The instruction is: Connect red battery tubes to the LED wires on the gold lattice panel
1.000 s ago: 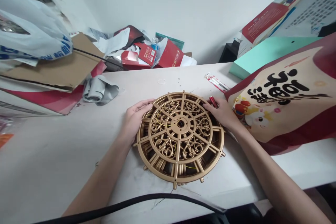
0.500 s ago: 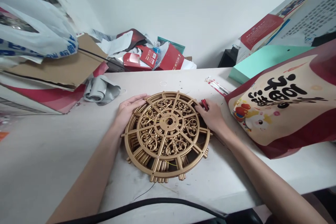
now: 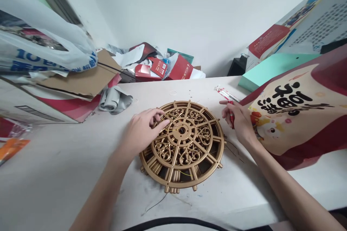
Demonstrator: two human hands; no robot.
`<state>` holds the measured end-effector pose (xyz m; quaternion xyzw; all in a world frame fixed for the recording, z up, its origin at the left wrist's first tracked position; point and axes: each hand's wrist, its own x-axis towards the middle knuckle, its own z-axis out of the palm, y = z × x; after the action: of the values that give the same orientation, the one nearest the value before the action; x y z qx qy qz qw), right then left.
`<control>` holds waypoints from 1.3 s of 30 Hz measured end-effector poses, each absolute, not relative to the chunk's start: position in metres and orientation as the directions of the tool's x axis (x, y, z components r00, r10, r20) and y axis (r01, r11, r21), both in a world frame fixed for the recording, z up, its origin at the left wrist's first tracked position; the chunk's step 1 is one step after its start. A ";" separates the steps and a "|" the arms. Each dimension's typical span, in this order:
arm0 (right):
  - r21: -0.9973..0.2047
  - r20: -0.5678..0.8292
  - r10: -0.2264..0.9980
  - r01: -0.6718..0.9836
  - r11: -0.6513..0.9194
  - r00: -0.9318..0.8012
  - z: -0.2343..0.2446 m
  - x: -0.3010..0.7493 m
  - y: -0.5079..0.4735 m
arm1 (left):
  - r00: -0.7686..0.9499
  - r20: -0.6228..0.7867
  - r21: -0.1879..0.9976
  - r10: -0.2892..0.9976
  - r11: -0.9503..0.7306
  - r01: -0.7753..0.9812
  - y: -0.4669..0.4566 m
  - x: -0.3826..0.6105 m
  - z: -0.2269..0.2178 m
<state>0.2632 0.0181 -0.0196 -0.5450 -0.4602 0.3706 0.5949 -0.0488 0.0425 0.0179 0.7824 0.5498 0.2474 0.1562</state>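
A gold round openwork clock frame [image 3: 181,180], with scrollwork and stubby bars around its rim, lies flat on the white table [image 3: 89,158]. Over its upper left part hovers my left hand [image 3: 143,128], thumb and fingers apart, near a thin yellow wire [image 3: 177,126] by the hub. Whether the fingertips touch the frame I cannot tell. My right hand [image 3: 240,121], to the right of the frame and clear of it, is wrapped around a slim red tool [image 3: 231,115] whose exact kind is hidden; the index finger points left.
A dark red printed bag [image 3: 292,115] stands close to my right forearm. A mint-green box [image 3: 273,70] is behind it. Papers and red boxes [image 3: 179,68] pile up at the back. Cardboard [image 3: 89,75] and a plastic bag [image 3: 48,57] stand left. A black cable [image 3: 176,220] crosses the front.
My left hand has moved from the frame's left rim to above its upper left part. The right hand has drawn away from the rim to the right, still with the red tool. The view has shifted slightly.
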 end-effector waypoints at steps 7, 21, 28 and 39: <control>-0.985 0.169 0.972 0.015 0.169 0.164 -0.014 0.246 0.003 | 0.184 0.232 0.511 0.955 -0.281 0.813 0.043 -0.040 0.006; -0.956 0.293 0.939 0.067 0.286 0.178 -0.015 0.243 0.001 | 0.109 0.139 0.654 0.984 -0.174 0.736 0.042 -0.047 0.014; -0.956 0.288 0.941 0.098 0.275 0.178 -0.017 0.242 0.003 | 0.148 0.209 0.590 0.967 -0.246 0.769 0.044 -0.041 0.012; -0.962 0.273 0.950 0.031 0.272 0.152 -0.016 0.238 -0.002 | 0.189 0.234 0.587 0.954 -0.294 0.755 0.052 -0.040 0.003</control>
<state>0.2375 -0.0017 -0.0164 -0.4658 -0.5264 0.3836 0.5990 -0.0399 0.0522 0.0035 0.7513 0.5685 0.2870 0.1732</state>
